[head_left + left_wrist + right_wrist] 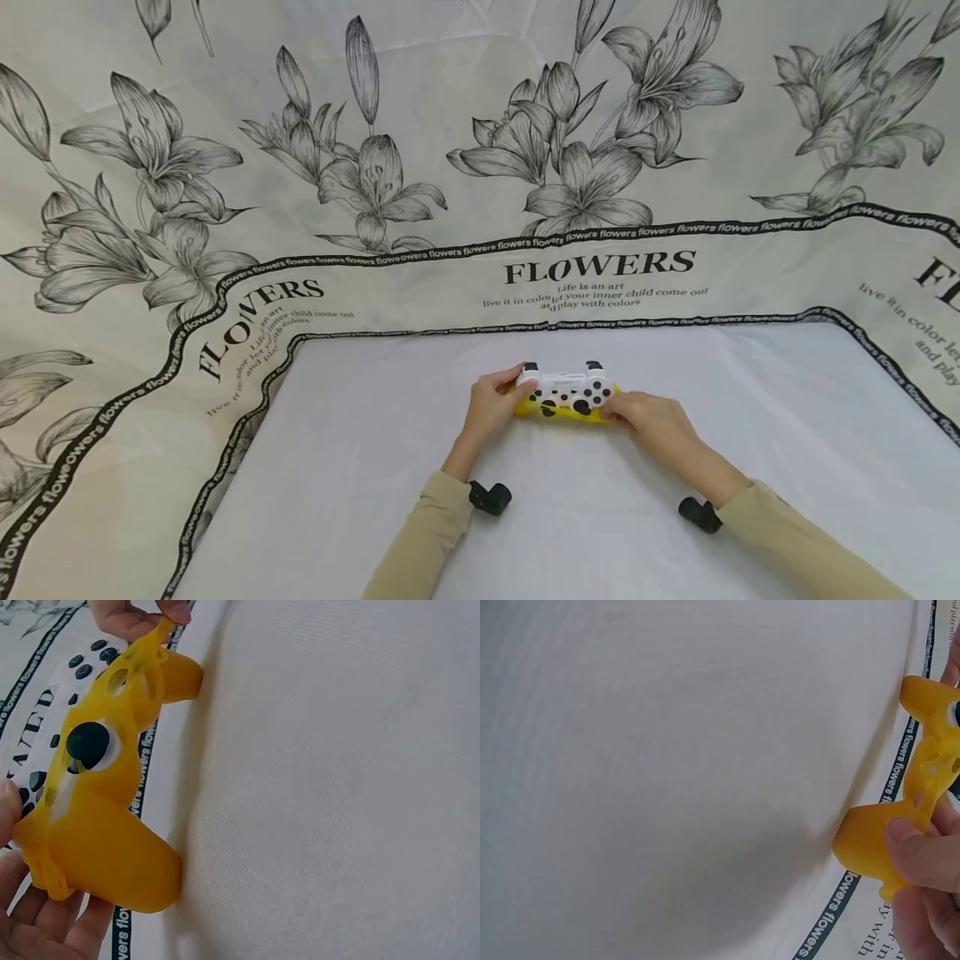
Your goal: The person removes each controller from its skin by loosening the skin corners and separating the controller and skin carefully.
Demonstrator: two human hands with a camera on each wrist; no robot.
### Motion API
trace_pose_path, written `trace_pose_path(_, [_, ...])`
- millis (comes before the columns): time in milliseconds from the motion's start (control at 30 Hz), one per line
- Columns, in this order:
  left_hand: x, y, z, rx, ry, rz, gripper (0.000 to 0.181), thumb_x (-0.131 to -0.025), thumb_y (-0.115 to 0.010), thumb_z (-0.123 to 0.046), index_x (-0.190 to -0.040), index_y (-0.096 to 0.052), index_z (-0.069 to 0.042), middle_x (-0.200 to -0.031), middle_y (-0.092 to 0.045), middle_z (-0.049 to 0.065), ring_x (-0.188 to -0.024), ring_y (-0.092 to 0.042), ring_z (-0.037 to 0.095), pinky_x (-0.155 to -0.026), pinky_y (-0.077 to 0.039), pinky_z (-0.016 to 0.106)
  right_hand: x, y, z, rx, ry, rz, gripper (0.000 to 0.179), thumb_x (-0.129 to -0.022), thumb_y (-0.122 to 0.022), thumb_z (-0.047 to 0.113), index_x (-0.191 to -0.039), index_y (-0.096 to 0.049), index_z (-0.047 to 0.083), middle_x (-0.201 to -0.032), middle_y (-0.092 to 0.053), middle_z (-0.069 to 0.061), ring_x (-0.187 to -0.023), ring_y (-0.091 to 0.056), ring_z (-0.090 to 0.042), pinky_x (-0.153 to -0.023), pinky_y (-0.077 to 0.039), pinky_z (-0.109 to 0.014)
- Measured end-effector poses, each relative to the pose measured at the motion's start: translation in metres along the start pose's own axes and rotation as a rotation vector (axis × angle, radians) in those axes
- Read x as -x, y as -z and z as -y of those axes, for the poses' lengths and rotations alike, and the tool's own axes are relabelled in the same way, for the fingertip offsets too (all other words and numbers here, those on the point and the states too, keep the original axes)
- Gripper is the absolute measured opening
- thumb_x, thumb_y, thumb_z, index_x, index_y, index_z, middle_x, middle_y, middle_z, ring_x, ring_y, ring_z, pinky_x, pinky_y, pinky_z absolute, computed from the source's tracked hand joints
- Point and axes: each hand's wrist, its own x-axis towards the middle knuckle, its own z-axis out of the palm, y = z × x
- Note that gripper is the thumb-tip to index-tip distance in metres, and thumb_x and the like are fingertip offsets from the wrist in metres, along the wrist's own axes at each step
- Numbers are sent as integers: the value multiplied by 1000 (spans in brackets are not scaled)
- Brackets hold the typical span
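Controller [561, 387] is partly hidden by a yellow cover [120, 862] and the right hand [663, 423].

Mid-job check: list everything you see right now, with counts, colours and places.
Game controller: 1, white with black buttons, between the hands
Soft cover: 1, yellow, partly over the controller
Work surface: 1, white, beneath the hands
Printed cloth: at least 1, off-white with black flowers and lettering, beyond and beside the surface
Wrist devices: 2, black, one per wrist
Sleeves: 2, beige, on the forearms
Left hand: 1, bare, gripping the controller's left end
Right hand: 1, bare, pinching the cover's right end
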Motion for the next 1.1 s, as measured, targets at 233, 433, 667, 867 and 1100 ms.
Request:
trace_pose_path(233, [1,-3,6,-4,2,-5,43,-87,-72,-24,-124,-63,-6,-123,-66,10,-116,-62,20,-94,-52,28,5,-2,3,28,97,76,27,-68,-79,0,-88,-72,18,-92,-72,5,-86,-69,-18,-61,-56,-33])
trace_pose_path(433, [1,-5,3,22,31,-31,43,-86,-72,-25,-124,-64,-7,-123,-66,9,-115,-63,19,-92,-52,26,3,-1,3,3,143,121,35,-66,-78,-6,-91,-72,17,-99,-72,3,-93,-68,-20,-69,-58,-36])
trace_pose_path(667, [2,-8,2,74,33,-42,44,-85,-74,-22,-123,-64,-3,-122,-66,13,-115,-63,22,-94,-52,28,3,3,2,-4,162,111,39,-65,-80,-3,-98,-73,15,-99,-72,0,-90,-69,-21,-71,-58,-36])
trace_pose_path(867, [3,-9,1,50,48,-54,44,-85,-73,-23,-124,-63,-4,-122,-66,13,-113,-64,21,-92,-53,27,5,5,4,-13,199,76,33,-68,-80,1,-99,-73,11,-98,-72,-4,-87,-70,-22,-71,-58,-36])
trace_pose_path(1100, [2,-8,2,39,47,-63,45,-86,-73,-25,-124,-63,-4,-122,-66,13,-113,-64,21,-92,-53,27,1,12,14,39,181,99,22,-76,-74,-1,-97,-74,8,-97,-73,-5,-87,-70,-21,-67,-58,-33])
